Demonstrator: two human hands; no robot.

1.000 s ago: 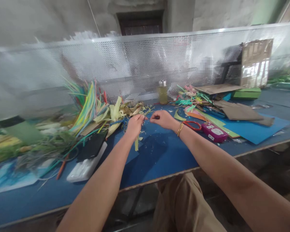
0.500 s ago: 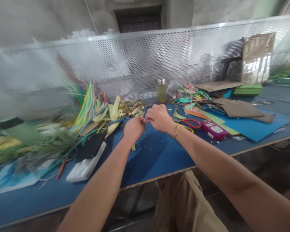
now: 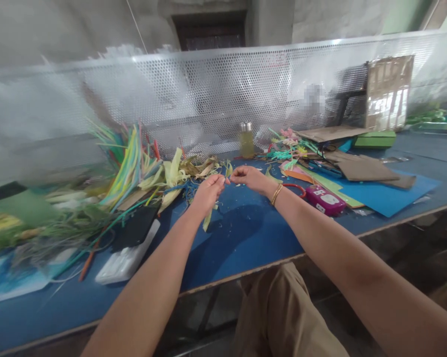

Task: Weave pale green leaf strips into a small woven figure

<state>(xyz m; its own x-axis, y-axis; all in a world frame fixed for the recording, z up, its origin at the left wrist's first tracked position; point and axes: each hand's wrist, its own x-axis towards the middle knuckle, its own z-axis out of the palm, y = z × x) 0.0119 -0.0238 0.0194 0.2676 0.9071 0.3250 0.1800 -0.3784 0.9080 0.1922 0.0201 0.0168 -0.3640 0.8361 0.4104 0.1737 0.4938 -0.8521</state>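
Observation:
My left hand (image 3: 208,192) is closed in a pinch on a pale yellow-green leaf strip (image 3: 207,220) that hangs down below it over the blue table (image 3: 245,238). My right hand (image 3: 250,177), with a gold bracelet at the wrist, is pinched at the strip's upper end, fingertips almost touching the left hand's. Both hands hover just above the table, in front of a pile of yellow-green leaf strips (image 3: 178,173).
A bundle of coloured strips (image 3: 128,163) lies at the left, with a black phone (image 3: 134,228) and a white case (image 3: 126,258). Red scissors (image 3: 295,188), a pink box (image 3: 325,200), a small bottle (image 3: 246,140) and coloured paper sheets (image 3: 379,193) lie at the right. A perforated metal screen (image 3: 223,99) stands behind.
The hands came together half a second ago and have drawn slightly apart again; the strip hangs lower beneath the left hand.

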